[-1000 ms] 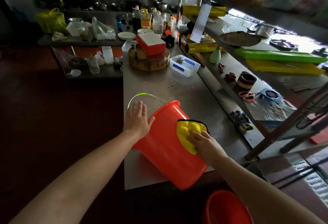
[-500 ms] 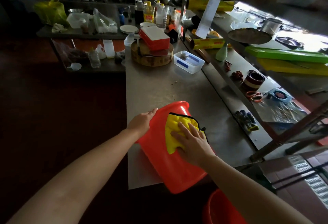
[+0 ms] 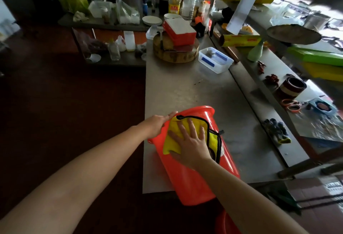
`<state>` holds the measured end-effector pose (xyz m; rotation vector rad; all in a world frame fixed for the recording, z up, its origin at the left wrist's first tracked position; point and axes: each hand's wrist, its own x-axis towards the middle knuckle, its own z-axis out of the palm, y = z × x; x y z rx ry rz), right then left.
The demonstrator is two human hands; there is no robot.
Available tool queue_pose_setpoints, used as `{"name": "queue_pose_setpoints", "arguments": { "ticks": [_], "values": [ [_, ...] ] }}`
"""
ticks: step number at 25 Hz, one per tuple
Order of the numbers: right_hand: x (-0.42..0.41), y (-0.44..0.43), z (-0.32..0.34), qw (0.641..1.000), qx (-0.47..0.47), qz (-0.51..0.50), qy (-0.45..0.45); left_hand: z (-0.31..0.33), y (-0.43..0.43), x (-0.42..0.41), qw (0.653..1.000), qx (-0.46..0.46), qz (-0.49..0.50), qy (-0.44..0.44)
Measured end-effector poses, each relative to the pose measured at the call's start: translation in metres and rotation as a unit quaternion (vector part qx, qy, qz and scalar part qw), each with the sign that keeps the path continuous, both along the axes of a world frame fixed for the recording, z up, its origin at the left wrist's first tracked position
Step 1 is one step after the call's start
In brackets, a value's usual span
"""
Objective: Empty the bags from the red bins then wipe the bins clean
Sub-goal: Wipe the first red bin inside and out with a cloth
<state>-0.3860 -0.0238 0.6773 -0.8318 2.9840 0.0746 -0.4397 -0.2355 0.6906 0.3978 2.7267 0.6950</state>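
Observation:
A red bin (image 3: 194, 181) lies on its side at the near end of the steel table (image 3: 176, 89), its base hanging over the front edge. A yellow cloth with black trim (image 3: 173, 141) is spread on the bin's upper wall. My right hand (image 3: 191, 141) presses flat on the cloth with fingers spread. My left hand (image 3: 157, 124) rests against the bin's left side near the rim, fingers straight. The rim of a second red bin (image 3: 226, 223) shows on the floor below.
Farther along the table stand a clear plastic box (image 3: 215, 62) and a round wooden block (image 3: 175, 51) with a red box on it. Bottles and plates crowd the back. A lower shelf at right holds gloves (image 3: 277, 130), a cup and tape.
My right hand has slid the cloth leftward and up across the bin wall. My left hand has shifted from the rim's top to the bin's left side. The bin has rolled slightly.

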Motion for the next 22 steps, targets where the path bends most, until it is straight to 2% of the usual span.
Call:
{"name": "queue_pose_setpoints", "arguments": {
  "ticks": [6, 11, 13, 15, 16, 17, 19, 22],
  "values": [
    [-0.017, 0.033, 0.001, 0.998, -0.065, 0.001, 0.011, 0.000, 0.013, 0.012, 0.987, 0.098, 0.123, -0.016],
    [-0.042, 0.069, 0.002, 0.990, -0.129, -0.047, -0.033, 0.006, 0.033, 0.013, 0.992, 0.008, 0.116, 0.051],
    [-0.053, 0.086, -0.003, 0.979, -0.176, -0.085, -0.062, 0.011, 0.041, 0.015, 0.989, -0.001, 0.142, 0.051],
    [-0.062, 0.103, -0.008, 0.958, -0.229, -0.134, -0.108, 0.014, 0.048, 0.019, 0.987, -0.032, 0.158, 0.011],
    [-0.066, 0.111, -0.009, 0.947, -0.251, -0.154, -0.127, 0.013, 0.054, 0.021, 0.985, -0.020, 0.174, -0.007],
    [-0.069, 0.117, -0.011, 0.940, -0.265, -0.166, -0.139, 0.008, 0.059, 0.023, 0.985, -0.044, 0.166, 0.003],
    [-0.071, 0.125, -0.014, 0.934, -0.277, -0.170, -0.151, 0.001, 0.079, 0.033, 0.982, -0.074, 0.169, 0.028],
    [-0.068, 0.125, -0.012, 0.932, -0.279, -0.172, -0.154, -0.008, 0.093, 0.041, 0.981, -0.053, 0.176, 0.061]
  ]
}}
